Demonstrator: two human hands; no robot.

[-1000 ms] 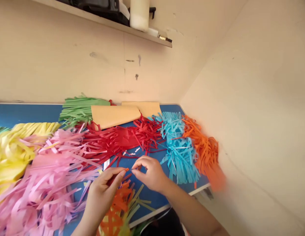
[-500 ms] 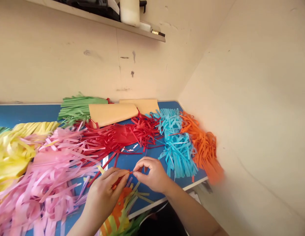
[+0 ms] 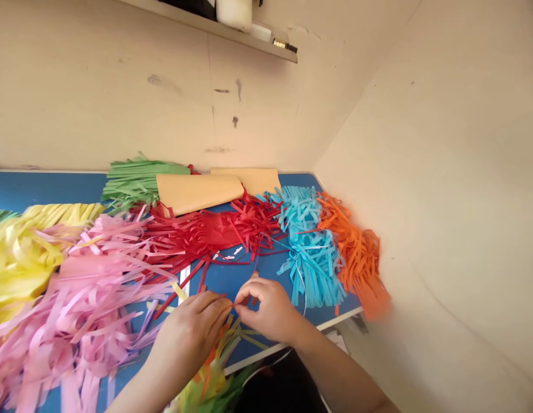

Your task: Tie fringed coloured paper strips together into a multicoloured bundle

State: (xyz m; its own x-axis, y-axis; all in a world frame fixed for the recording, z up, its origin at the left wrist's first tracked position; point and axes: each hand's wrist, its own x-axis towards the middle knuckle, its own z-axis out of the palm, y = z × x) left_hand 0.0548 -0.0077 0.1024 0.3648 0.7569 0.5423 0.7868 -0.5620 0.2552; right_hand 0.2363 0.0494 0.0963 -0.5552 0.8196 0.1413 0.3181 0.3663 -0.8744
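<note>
Left to right: we see yellow strips (image 3: 20, 252) at the far left of the blue table (image 3: 42, 189), then a big pink strip pile (image 3: 77, 304), green strips (image 3: 132, 182) and two tan paper sheets (image 3: 197, 192) at the back, with red strips (image 3: 206, 232) mid-table.

Near the front edge, left hand (image 3: 191, 335) has fingers curled closed, tips pinched on a thin red-orange strip (image 3: 230, 300). Right hand (image 3: 268, 310) sits just beside it, thumb and forefinger pressed together on the same strip, so both hands' fingertips nearly touch. The strip lies right between the two pinches; only a sliver shows, and we judge its long axis runs roughly left-right, hand to hand. Which end points where we cannot tell. Neither hand is nearer; both are on it. Loose orange and yellow-green strips (image 3: 214, 367) lie under the left hand.

Further right: cyan strips (image 3: 311, 258), then orange strips (image 3: 358, 258) at the table's corner by the wall.
</note>
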